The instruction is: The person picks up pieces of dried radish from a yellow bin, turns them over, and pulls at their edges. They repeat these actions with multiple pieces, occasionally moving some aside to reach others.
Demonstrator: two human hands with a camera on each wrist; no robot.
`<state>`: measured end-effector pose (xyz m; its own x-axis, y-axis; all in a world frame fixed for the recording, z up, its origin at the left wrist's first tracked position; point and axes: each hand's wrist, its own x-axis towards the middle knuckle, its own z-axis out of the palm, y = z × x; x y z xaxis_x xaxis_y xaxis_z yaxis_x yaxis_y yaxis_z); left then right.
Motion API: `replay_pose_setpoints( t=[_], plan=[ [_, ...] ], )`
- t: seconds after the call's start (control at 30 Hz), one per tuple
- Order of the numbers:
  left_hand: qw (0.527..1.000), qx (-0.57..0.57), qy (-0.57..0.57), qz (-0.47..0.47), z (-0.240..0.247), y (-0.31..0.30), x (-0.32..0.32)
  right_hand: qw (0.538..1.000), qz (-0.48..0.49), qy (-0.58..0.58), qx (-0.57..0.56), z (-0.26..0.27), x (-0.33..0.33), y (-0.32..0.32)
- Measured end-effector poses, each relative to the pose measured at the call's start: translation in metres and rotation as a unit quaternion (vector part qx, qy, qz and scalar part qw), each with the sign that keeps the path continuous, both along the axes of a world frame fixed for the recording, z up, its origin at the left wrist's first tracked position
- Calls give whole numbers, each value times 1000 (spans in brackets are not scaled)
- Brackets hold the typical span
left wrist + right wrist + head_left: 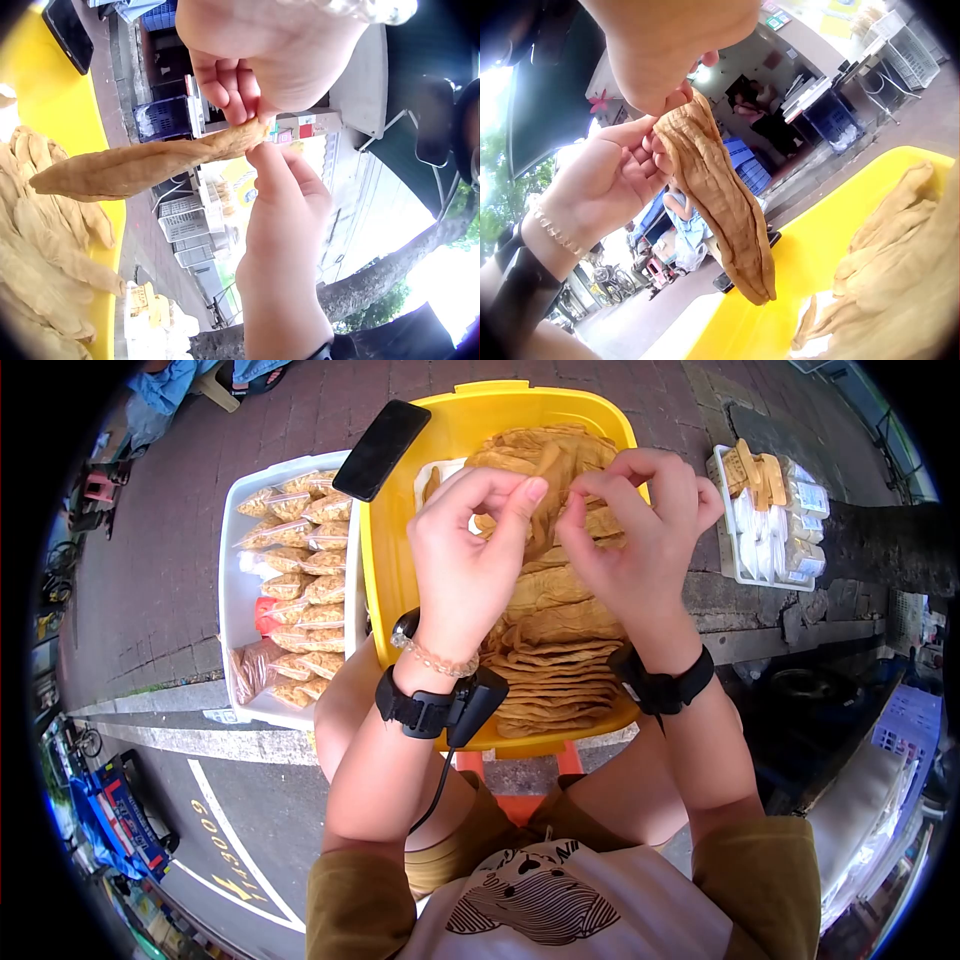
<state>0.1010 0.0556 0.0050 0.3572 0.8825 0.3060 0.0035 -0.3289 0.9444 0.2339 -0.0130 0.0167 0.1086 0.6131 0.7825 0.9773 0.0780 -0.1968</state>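
Both hands are raised over a yellow tub [385,595]. Between them hangs a long, flat, wrinkled brown strip [720,195] that looks like fried tofu skin. My left hand [462,550] pinches its upper end between thumb and fingers. At that same end, the right hand [645,530] pinches it close beside the left fingertips. In the left wrist view the strip [135,169] is folded lengthwise and tapers to its loose end. Many similar strips [560,690] lie layered in the tub below, partly hidden behind the hands.
A black phone [382,450] lies on the tub's left rim. To the left stands a white box [236,550] with several packed bags [290,530]. At the right, a white basket [725,540] holds packets and brown pieces. A tree trunk [890,545] lies beyond.
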Motion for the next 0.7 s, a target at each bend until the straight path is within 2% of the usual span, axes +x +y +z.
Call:
replay_pose_setpoints(
  t=[0.17, 0.37, 0.43, 0.47, 0.5, 0.53, 0.57, 0.63, 0.7],
  plan=[
    [999, -31, -17, -2, 0, 1, -1, 1000, -16, 3, 6, 0, 6, 0],
    [997, -69, -45, -5, 2, 2, -2, 995, 3, 91, 27, 0, 11, 3],
    [996, -71, -46, -8, 1, 3, -3, 958, 83, 273, 42, -4, 15, 6],
    [996, -74, -47, -11, 0, 4, -3, 958, 82, 270, 44, -4, 17, 6],
    [996, -73, -50, -12, 0, 4, -3, 859, 149, 488, 49, -3, 18, 5],
    [996, -76, -50, -12, -1, 4, -3, 706, 207, 675, 51, -2, 20, 5],
    [996, -79, -50, -13, -1, 4, -3, 709, 206, 673, 51, -2, 23, 4],
    [996, -78, -52, -13, -1, 4, -3, 582, 205, 783, 77, -3, 30, 1],
    [996, -81, -46, -14, -2, 4, -3, 576, 201, 789, 76, -3, 32, 0]
  ],
)
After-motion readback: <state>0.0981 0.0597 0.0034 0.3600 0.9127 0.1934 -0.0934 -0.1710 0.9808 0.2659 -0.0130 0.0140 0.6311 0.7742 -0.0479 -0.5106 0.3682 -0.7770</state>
